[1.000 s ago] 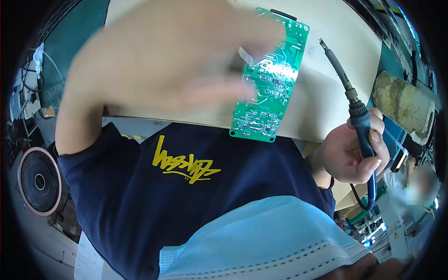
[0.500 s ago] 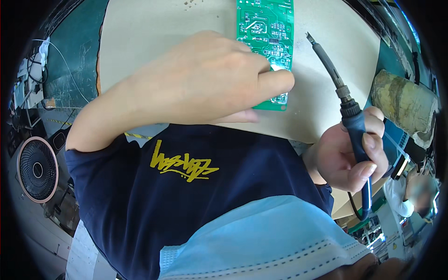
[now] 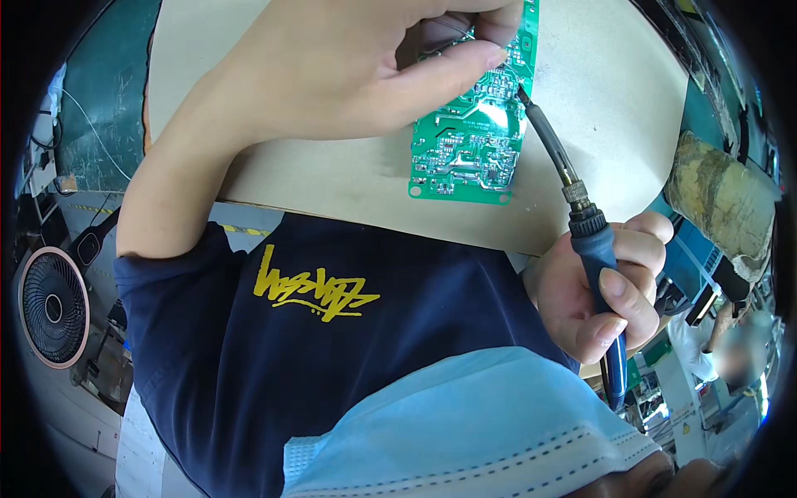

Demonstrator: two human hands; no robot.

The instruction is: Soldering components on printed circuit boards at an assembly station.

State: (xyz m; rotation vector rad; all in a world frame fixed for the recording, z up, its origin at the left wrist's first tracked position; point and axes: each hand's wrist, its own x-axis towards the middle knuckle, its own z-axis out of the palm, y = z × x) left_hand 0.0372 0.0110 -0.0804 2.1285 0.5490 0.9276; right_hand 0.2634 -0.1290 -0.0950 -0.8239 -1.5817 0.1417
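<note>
A green circuit board [image 3: 465, 153] dotted with small components lies on the beige work surface. Over its upper part is my left hand [image 3: 349, 75], thumb and fingers pinched together on a thin solder wire [image 3: 455, 28], most of which they hide. My right hand [image 3: 573, 299] is wrapped round the blue handle of a soldering iron [image 3: 593, 247]. The iron slants up and left, its dark tip over the board's right edge near my left fingertips. Whether the tip touches the board I cannot tell.
The beige sheet [image 3: 332, 174] covers a green mat [image 3: 116, 91]. At the right stands a worn, tan, rounded object [image 3: 718, 199]. A round fan [image 3: 54, 307] is on the left. Another person [image 3: 706, 349] sits at the far lower right.
My left hand has moved up the board, uncovering its lower part; a thin wire now shows in its fingers. The soldering iron has moved left and down, bringing its tip over the board's edge.
</note>
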